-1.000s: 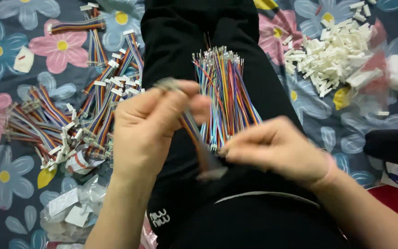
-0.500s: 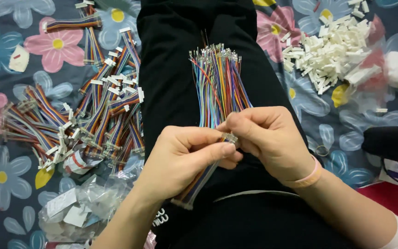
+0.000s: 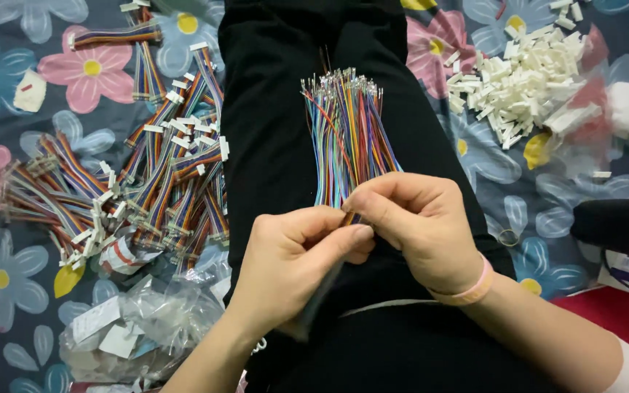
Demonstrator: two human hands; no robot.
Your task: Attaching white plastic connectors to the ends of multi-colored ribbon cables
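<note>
I sit on a flowered sheet [image 3: 9, 291] with my black-clad leg [image 3: 278, 109] running up its middle, and all work rests on that leg. At the sheet's left edge lies a heap of finished harnesses [image 3: 132, 189], ribbon wires with white plugs fitted; below it, toward the lower left corner, sits a clear bag [image 3: 147, 327]. Near the upper right corner lies a pile of white housings [image 3: 518, 80]. A loose wire bundle [image 3: 347, 135] lies along the leg, crimped tips pointing away from me. My right hand [image 3: 424, 233] is closed in a pinch at the bundle's near end, thumb and forefinger grasping a few wires. My left hand [image 3: 300, 255] is also closed, pinching the same spot from the other side; it appears to hold a small part with wires trailing beneath it. Risk, as I judge it: the bundle lies unsecured on a rounded leg, so a tug on the pinched wires could drag the rest off or fan them out of order; a loose pinch could drop the small part into the dark fabric. What sits between my fingertips is hidden by the fingers. The strand below my left hand is blurred. The objects at the right edge are cut off.
</note>
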